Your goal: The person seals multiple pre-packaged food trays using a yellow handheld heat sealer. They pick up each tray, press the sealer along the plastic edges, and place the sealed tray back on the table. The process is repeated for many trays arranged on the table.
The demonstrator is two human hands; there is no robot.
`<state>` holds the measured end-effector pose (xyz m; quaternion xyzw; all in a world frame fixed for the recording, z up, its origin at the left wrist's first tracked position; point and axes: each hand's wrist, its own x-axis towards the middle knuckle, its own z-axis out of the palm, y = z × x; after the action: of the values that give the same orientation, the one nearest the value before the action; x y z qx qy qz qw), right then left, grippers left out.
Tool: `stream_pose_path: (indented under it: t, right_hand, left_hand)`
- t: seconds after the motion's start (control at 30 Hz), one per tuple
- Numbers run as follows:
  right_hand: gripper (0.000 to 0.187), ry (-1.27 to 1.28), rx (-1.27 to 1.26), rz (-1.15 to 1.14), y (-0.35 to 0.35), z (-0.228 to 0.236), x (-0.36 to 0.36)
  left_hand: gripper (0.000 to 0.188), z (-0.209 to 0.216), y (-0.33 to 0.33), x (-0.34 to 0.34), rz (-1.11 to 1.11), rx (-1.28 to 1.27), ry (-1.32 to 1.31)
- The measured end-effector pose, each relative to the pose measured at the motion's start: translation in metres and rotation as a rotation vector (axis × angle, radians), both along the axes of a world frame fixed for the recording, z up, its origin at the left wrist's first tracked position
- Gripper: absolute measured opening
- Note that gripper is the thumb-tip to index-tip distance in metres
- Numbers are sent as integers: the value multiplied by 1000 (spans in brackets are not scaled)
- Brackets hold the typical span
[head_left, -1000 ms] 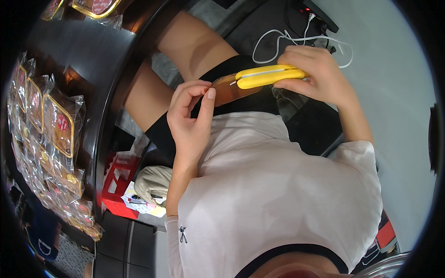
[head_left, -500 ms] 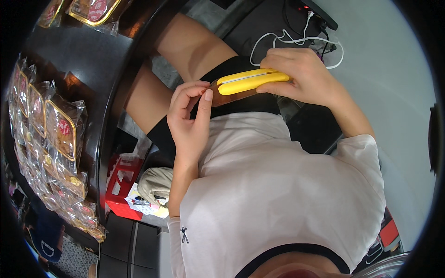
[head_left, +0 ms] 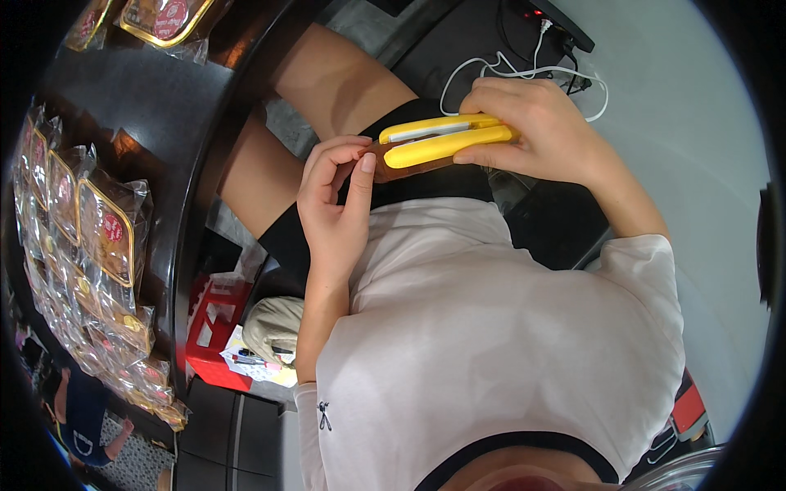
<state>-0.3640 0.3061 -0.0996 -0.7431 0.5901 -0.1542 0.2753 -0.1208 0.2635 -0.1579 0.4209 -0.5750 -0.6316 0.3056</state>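
"Yellow hinged tool [head_left: 442,148], where?"

"Gripped in curled fingers of the right hand [head_left: 532,127], with jaws parted, overlapping the brown packet [head_left: 405,173]."

"And with the left hand [head_left: 336,192]?"

"Pinching the packet's end, thumb against fingers, above black shorts [head_left: 442,185]."

"Farther?"

"Wrapped packs [head_left: 106,233] on a dark counter [head_left: 155,102]."

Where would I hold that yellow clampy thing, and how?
Probably hold the yellow clamp tool by its right end, coming from the right like the right hand does, thumb below and fingers above. Its two long halves draw together there and gape toward the left hand, so that open end looks worse for gripping.
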Motion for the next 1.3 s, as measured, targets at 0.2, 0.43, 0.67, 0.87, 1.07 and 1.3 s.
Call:
stream_pose_path:
  t: [0.2, 0.43, 0.67, 0.87, 1.07, 1.3]
  right_hand:
    - [32, 13, -2, 24, 0, -1, 0]
    - [33, -40, 8, 8, -1, -3, -5]
    - [33, -56, -40, 21, -1, -3, -6]
    - [30, -49, -22, 41, -4, -5, -4]
    - [26, -96, 23, -3, -3, -10, -8]
    - [29, -425, 526, -441, 4, -33, -21]
  left_hand:
    - [8, -1, -2, 0, 0, -24, 11]
    - [8, -2, -4, 0, 15, 15, 30]
    - [8, -2, -2, 1, 8, 26, 29]
    - [8, -3, -4, 1, 11, 23, 30]
    - [59, -8, 4, -8, 14, -25, -25]
    - [121, -22, 19, -34, -66, -402, -380]
